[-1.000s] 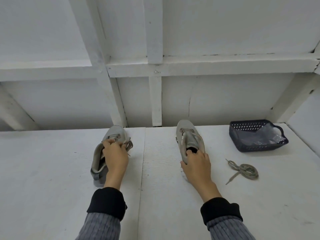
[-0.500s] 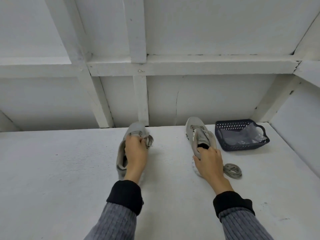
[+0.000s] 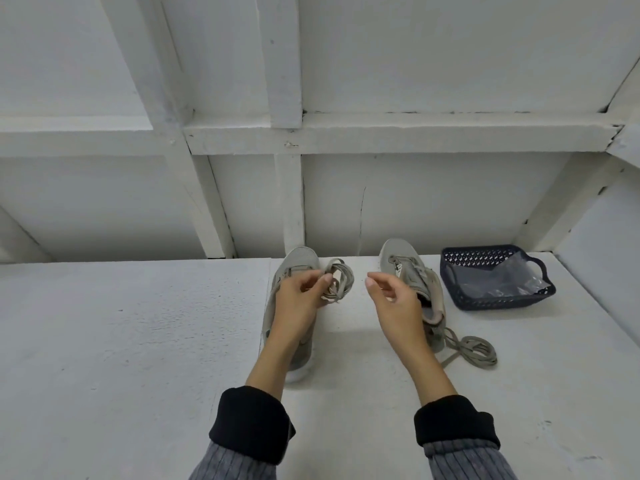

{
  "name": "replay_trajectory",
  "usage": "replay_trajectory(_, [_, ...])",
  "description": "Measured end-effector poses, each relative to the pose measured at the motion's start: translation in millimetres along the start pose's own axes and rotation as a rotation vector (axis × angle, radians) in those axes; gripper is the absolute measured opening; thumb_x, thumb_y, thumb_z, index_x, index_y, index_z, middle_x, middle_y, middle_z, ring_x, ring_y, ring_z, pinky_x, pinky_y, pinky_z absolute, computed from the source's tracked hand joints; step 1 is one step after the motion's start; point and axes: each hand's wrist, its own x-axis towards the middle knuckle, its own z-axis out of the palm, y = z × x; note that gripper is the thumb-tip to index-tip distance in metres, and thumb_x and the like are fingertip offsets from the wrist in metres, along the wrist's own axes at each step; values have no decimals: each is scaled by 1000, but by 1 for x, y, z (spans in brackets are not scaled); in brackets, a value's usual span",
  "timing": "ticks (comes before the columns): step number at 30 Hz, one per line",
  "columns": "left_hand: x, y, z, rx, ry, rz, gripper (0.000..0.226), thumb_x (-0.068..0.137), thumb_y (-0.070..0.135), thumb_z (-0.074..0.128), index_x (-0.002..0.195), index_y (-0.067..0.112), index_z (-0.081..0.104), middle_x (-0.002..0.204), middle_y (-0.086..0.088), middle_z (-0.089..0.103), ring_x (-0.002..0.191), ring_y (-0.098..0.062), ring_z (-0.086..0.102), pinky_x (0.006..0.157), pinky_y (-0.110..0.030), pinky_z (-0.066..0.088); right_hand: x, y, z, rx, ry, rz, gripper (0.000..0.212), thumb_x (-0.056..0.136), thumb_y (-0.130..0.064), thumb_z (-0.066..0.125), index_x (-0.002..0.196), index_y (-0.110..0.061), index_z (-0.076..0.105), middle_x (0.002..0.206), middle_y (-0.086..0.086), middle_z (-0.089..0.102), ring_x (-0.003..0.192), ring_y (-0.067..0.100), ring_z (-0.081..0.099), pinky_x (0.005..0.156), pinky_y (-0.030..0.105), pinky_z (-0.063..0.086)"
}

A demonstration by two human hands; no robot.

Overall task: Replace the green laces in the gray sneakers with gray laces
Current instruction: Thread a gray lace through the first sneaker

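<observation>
Gray sneaker (image 3: 294,271) half hidden under left hand (image 3: 298,299) pinching lace bundle (image 3: 337,280); right hand (image 3: 394,303) loosely curled, holding nothing.

Two gray sneakers side by side on the white tabletop, toes pointing away. Left sneaker (image 3: 294,271) upright, partly covered by the left hand (image 3: 298,303), which pinches a bundled lace (image 3: 337,280) just beside it. Right sneaker (image 3: 412,271) still laced, tongue open. Second coiled lace (image 3: 474,351) lying loose by its heel, touching the tabletop.
</observation>
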Motion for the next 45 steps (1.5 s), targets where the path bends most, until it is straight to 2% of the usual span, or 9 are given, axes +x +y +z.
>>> replay_trajectory(3, [0, -5, -6, -89, 14, -76, 6, 91, 16, 69, 97, 14, 68, 79, 3, 74, 71, -1, 70, 60, -13, 50, 0, -11, 13, 211, -114, 136, 13, 94, -33, 59, 102, -26, 67, 91, -11, 71, 76, 2, 62, 64, 19, 45])
replay_trajectory(8, [5, -15, -16, -136, 20, -111, 19, 90, 19, 69, 95, 2, 65, 79, -7, 76, 77, -20, 73, 74, -35, 60, 0, -14, 25, 303, -87, 104, 5, 90, -18, 67, 90, -16, 72, 64, -9, 66, 58, 3, 51, 53, 14, 40])
replay_trajectory(17, [27, -24, -31, -205, 43, -58, 12, 96, 15, 61, 96, 5, 68, 76, -4, 70, 73, -13, 66, 69, -23, 55, 17, 2, 29, 411, 166, 134, 7, 93, -8, 61, 88, -11, 66, 64, 4, 59, 56, 10, 49, 52, 17, 42])
replay_trajectory(23, [47, -31, -51, -261, 137, -50, 15, 100, 4, 51, 107, 4, 65, 92, -10, 65, 78, -5, 68, 72, -19, 57, 32, 31, 39, 223, 377, 148, 8, 94, -10, 60, 96, -4, 65, 79, 8, 67, 61, 10, 64, 55, 16, 52])
replay_trajectory(28, [57, -33, -54, -141, 63, -28, 22, 102, 5, 48, 113, 15, 63, 101, -9, 63, 80, -2, 70, 67, -15, 55, 29, 44, 47, -55, 225, 203, 24, 93, -9, 59, 116, -8, 58, 106, 4, 63, 84, 14, 62, 64, 15, 44])
replay_trajectory(31, [57, -34, -48, -134, 33, -12, 19, 100, 8, 53, 111, 21, 62, 103, -13, 65, 84, -12, 69, 67, -16, 54, 28, 26, 56, 14, 207, 75, 15, 92, -5, 59, 104, -14, 63, 96, -3, 64, 79, 9, 64, 67, 17, 49])
replay_trajectory(35, [57, -35, -45, -129, 31, 27, 15, 96, 15, 61, 106, 27, 60, 100, -8, 68, 91, -18, 68, 73, -19, 55, 32, 0, 71, 237, 25, 140, 13, 91, -7, 60, 88, -14, 70, 82, -1, 68, 69, 11, 60, 60, 23, 47])
replay_trajectory(41, [65, -35, -41, -250, 46, -13, 13, 93, 11, 65, 101, 20, 61, 96, -7, 71, 84, -11, 67, 69, -17, 52, 30, 3, 83, 87, -219, 92, 15, 92, -19, 62, 98, -29, 72, 105, -12, 66, 86, 3, 56, 75, 14, 41])
replay_trajectory(45, [70, -40, -44, -225, 34, -26, 13, 97, 13, 59, 102, 24, 61, 102, -5, 67, 94, -15, 66, 76, -21, 54, 28, 9, 89, 16, -196, -22, 8, 93, -16, 62, 89, -18, 68, 91, -5, 66, 79, 4, 56, 70, 10, 42])
